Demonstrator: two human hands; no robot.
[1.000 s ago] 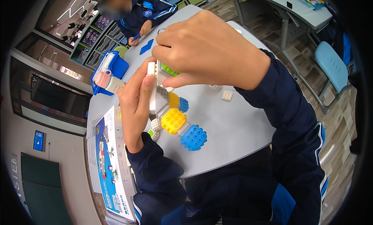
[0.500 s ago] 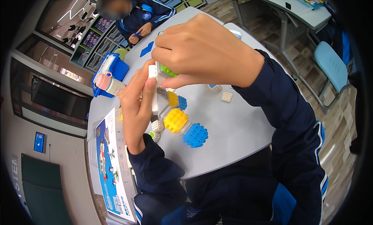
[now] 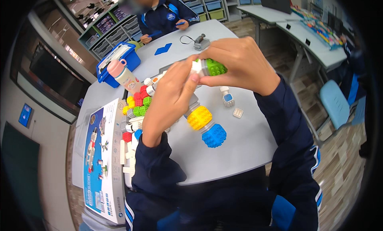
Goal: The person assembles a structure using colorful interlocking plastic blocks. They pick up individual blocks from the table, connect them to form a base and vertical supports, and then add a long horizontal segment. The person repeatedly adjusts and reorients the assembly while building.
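Two bare hands work on one block assembly [image 3: 201, 116] in the head view.

Risk 1 (judged): the white piece [image 3: 196, 68] could twist or slip if the grips pull unevenly, as the left hand [image 3: 169, 89] and right hand [image 3: 241, 63] meet closely there.

Risk 2: the yellow block [image 3: 199, 120] and blue block [image 3: 214, 135], joined by a grey link [image 3: 208, 127], sit below the hands and in neither visible grip. A sharp jerk might loosen that joint or knock the blue block on the table [image 3: 243, 147].

Risk 3: a dropped part could strike the small white tile [image 3: 238, 113] or the white-and-blue piece [image 3: 228, 98] lying nearby.

Fingers, left: thumb and forefinger nearly together, pinched at the white piece; the hold of the others is hidden.

Fingers, right: thumb and forefinger parted around the green block [image 3: 216, 67], clamped on it just beside the white piece.

Position: assembly held over the table, near side. Cannot tell whether the blue block touches the surface.
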